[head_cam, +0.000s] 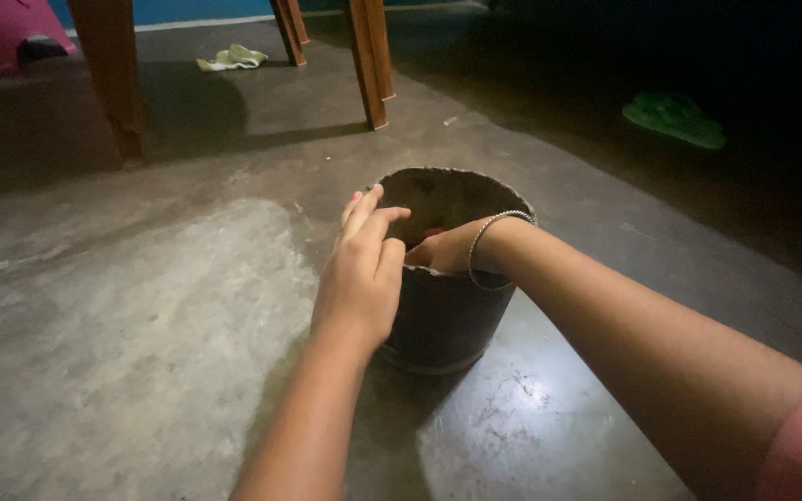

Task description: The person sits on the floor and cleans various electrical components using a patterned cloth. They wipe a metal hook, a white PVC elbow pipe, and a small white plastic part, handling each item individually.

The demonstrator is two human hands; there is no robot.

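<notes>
Dark pot (pixel 443 315) is sitting on the concrete floor (pixel 141 353), near wooden legs (pixel 368 65). Left hand (pixel 359 274) is hovering at the near rim, fingers loosely bent, gripping nothing. Right hand (pixel 443 250), bangle (pixel 489 246) on the wrist, is reaching over the rim into the pot; fingers hidden, can't tell if it's holding anything. Pot looks rigid, rough, probably heavy; rim chipped, likely brittle. Best gripping both sides of the wall, below the rim.
</notes>
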